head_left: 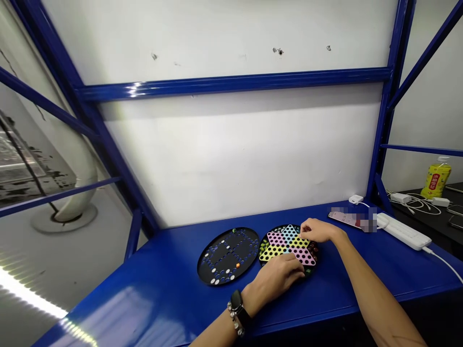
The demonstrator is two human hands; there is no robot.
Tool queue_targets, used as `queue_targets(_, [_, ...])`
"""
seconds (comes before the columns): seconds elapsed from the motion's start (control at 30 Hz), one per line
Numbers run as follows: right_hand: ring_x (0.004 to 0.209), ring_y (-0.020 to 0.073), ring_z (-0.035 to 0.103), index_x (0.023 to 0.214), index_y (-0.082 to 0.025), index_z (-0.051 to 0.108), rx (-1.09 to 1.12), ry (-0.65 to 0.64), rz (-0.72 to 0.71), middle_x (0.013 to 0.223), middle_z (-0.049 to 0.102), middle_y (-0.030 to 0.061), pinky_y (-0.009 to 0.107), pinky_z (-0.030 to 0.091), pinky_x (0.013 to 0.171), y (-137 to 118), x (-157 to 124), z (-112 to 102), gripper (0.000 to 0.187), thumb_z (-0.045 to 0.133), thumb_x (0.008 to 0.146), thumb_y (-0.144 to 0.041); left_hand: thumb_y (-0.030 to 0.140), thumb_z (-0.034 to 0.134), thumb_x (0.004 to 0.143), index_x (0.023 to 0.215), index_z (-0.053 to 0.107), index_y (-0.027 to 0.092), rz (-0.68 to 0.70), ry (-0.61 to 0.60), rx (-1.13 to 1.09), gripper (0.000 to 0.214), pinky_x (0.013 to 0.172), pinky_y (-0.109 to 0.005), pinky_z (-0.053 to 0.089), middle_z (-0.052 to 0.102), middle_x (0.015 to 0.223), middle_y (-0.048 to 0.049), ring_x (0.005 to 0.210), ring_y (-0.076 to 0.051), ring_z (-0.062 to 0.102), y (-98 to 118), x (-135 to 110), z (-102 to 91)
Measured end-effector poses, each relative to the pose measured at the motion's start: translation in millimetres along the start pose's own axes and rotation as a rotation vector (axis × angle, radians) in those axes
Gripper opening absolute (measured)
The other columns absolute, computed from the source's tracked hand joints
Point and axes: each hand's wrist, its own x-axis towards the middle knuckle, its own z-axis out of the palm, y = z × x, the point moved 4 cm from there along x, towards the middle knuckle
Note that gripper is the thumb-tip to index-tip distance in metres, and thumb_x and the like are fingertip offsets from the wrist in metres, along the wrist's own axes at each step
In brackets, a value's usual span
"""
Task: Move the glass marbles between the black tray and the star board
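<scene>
A round Chinese checkers board [285, 242] with a star of pink, yellow and light blue fields lies on the blue table [166, 284]. My left hand [280, 277], with a watch and a bead bracelet on the wrist, rests at the board's near edge with its fingers curled. My right hand [317, 230] sits at the board's far right rim, fingers pinched together over the holes; what they hold is too small to name. To the left lies a black round tray [228, 254] with blue slots and a few white, orange and green pieces.
A phone [349, 219] and a white power strip [403, 232] with cables lie at the back right. A yellow drink bottle [436, 178] stands on a dark table beyond. Blue frame beams run behind and at both sides.
</scene>
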Motion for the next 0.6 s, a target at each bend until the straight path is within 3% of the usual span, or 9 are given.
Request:
queue_targets(0.07, [0.063, 0.0120, 0.053, 0.080, -0.018, 0.067, -0.001, -0.003, 0.000, 0.072, 0.064, -0.0001, 0.022, 0.035, 0.054, 0, 0, 0, 0.020, 0.057, 0.084, -0.035, 0.033, 0.049, 0.100, 0.098, 0.068, 0.024, 0.027, 0.022, -0.018, 0.022, 0.079, -0.023, 0.048, 0.070, 0.096, -0.0010, 0.086, -0.014, 0.064, -5, 1, -4.6])
queue_targets(0.13, [0.064, 0.0123, 0.054, 0.081, -0.018, 0.067, 0.006, -0.004, 0.002, 0.073, 0.065, 0.0003, 0.022, 0.035, 0.054, 1, 0, 0, 0.022, 0.057, 0.085, -0.037, 0.033, 0.047, 0.100, 0.099, 0.068, 0.023, -0.025, 0.118, -0.001, 0.023, 0.080, -0.024, 0.048, 0.070, 0.096, -0.0010, 0.087, -0.014, 0.064, -24, 1, -22.4])
queue_targets(0.2, [0.066, 0.0129, 0.055, 0.081, -0.019, 0.067, 0.011, -0.003, 0.003, 0.076, 0.066, 0.0010, 0.022, 0.036, 0.054, 1, 1, -1, 0.023, 0.057, 0.085, -0.040, 0.032, 0.043, 0.101, 0.105, 0.065, 0.022, -0.203, 0.274, 0.074, 0.025, 0.084, -0.027, 0.049, 0.070, 0.101, -0.0038, 0.092, -0.017, 0.065, -61, -3, -50.5])
queue_targets(0.27, [0.067, 0.0134, 0.056, 0.081, -0.019, 0.067, 0.011, -0.007, 0.000, 0.078, 0.067, 0.0015, 0.022, 0.037, 0.056, 2, 1, -1, 0.024, 0.058, 0.085, -0.041, 0.029, 0.040, 0.100, 0.117, 0.059, 0.021, -0.482, 0.355, 0.235, 0.027, 0.088, -0.033, 0.048, 0.067, 0.115, -0.0091, 0.102, -0.022, 0.064, -109, -15, -76.6])
queue_targets(0.33, [0.067, 0.0132, 0.056, 0.081, -0.019, 0.067, 0.011, -0.013, 0.008, 0.078, 0.067, 0.0019, 0.022, 0.037, 0.056, 2, 1, -1, 0.023, 0.058, 0.085, -0.041, 0.031, 0.047, 0.095, 0.124, 0.053, 0.018, -0.788, 0.234, 0.364, 0.033, 0.083, -0.038, 0.050, 0.063, 0.123, -0.0149, 0.101, -0.027, 0.065, -158, -32, -88.8])
queue_targets(0.4, [0.067, 0.0129, 0.056, 0.081, -0.019, 0.067, 0.015, -0.016, 0.030, 0.079, 0.067, 0.0021, 0.022, 0.037, 0.056, 1, 1, -1, 0.024, 0.059, 0.085, -0.041, 0.035, 0.046, 0.094, 0.118, 0.054, 0.017, -0.913, 0.135, 0.379, 0.031, 0.080, -0.039, 0.050, 0.065, 0.118, -0.0155, 0.099, -0.030, 0.066, -192, -46, -91.2])
queue_targets(0.5, [0.067, 0.0128, 0.056, 0.083, -0.019, 0.067, 0.014, -0.017, 0.056, 0.080, 0.067, 0.0023, 0.022, 0.036, 0.055, -1, -2, -2, 0.024, 0.060, 0.084, -0.041, 0.033, 0.039, 0.096, 0.112, 0.054, 0.017, -0.926, 0.114, 0.369, 0.027, 0.077, -0.038, 0.049, 0.069, 0.110, -0.0148, 0.096, -0.030, 0.067, -211, -54, -89.5])
queue_targets(0.6, [0.068, 0.0130, 0.056, 0.082, -0.019, 0.067, 0.005, -0.021, 0.063, 0.080, 0.067, 0.0023, 0.022, 0.036, 0.055, -5, -4, -4, 0.024, 0.060, 0.084, -0.041, 0.033, 0.038, 0.097, 0.108, 0.054, 0.019, -0.889, 0.136, 0.354, 0.024, 0.075, -0.034, 0.047, 0.070, 0.103, -0.0121, 0.094, -0.028, 0.068, -195, -47, -88.6])
